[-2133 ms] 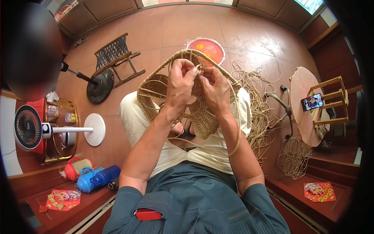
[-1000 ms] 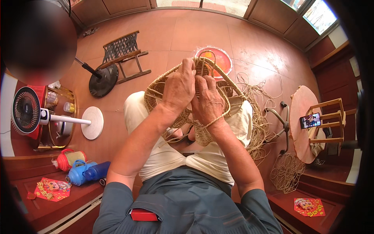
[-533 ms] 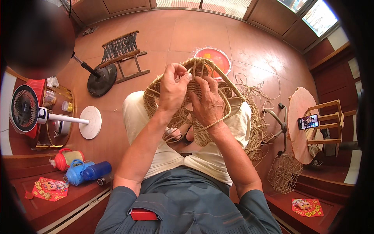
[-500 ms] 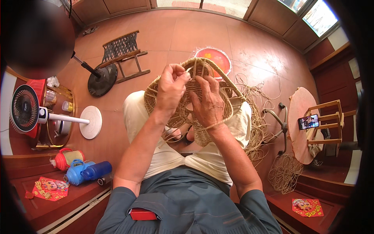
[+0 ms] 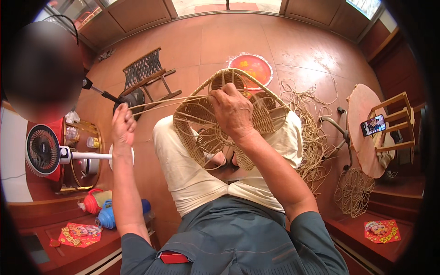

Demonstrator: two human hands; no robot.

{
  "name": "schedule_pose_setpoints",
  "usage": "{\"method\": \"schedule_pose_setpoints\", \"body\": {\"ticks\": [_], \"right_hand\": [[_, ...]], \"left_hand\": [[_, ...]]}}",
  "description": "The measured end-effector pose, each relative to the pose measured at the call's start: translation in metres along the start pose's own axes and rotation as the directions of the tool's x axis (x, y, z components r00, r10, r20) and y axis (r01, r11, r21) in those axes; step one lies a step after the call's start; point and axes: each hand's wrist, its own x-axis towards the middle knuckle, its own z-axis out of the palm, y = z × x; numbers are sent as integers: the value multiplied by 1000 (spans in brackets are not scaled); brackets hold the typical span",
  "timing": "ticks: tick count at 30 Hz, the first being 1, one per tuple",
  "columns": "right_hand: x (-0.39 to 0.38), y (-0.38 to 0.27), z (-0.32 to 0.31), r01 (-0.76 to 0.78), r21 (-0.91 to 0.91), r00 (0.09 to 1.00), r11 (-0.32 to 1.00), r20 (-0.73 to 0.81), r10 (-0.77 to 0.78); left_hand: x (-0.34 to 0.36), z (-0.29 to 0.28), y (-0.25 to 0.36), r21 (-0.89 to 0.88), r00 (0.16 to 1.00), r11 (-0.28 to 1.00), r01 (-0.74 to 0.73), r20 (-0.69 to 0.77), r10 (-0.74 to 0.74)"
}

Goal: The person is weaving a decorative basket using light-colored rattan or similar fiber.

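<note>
A woven straw-coloured frame with several petal-like woven panels rests across my knees. A length of straw cord runs taut between my hands, doubled. Out to the left, my left hand pinches the cord's far end, fingers closed. My right hand is closed on the cord over the upper middle of the frame, at the base of its far panel. The fingertips of the right hand are partly hidden behind its knuckles.
Loose cord lies in a tangled pile right of my knee. Beyond the frame sits a red round tray. A folding stool, a fan and flasks are leftward; a phone leans on a wooden stand at right.
My left hand has moved from the frame out to the left, drawing the cord into a long taut span. My right hand has turned and closed over the cord.
</note>
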Motion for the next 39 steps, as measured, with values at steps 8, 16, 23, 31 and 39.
{"method": "schedule_pose_setpoints", "body": {"ticks": [8, 16, 23, 31, 39], "right_hand": [[6, -4, 19, -29, 8, 999, 1000, -15, 29], [8, 0, 15, -20, -81, 1000, 997, 18, 22], [23, -10, 17, 76, -96, 997, 993, 37, -72], [34, -15, 34, 90, -187, 949, 978, 315, -27], [28, -11, 53, 90, -253, 980, 963, 197, -40]], "left_hand": [[30, -159, 41, -35, 972, 998, 43, -228, -50], [48, -250, 61, -20, 945, 1000, 3, -327, -10], [53, -264, 60, -17, 960, 1000, 5, -279, -9], [59, -253, 53, 74, 942, 997, -12, -334, 37], [49, -246, 40, 85, 935, 995, 45, -355, -12]]}}
